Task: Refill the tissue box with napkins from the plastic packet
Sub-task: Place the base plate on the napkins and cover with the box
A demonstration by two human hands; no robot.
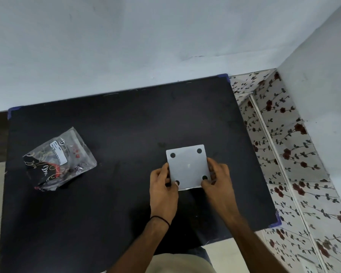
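While both hands, left hand (164,184) and right hand (218,181), clasp the upturned tissue box (188,167), opening its base seems the step; next, fetch the plastic packet (60,158).

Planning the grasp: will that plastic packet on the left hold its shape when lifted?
Probably not. The plastic packet looks crumpled and thin, so it should flop and sag. It seems light, lying flat on the table. Glossy film may slip.
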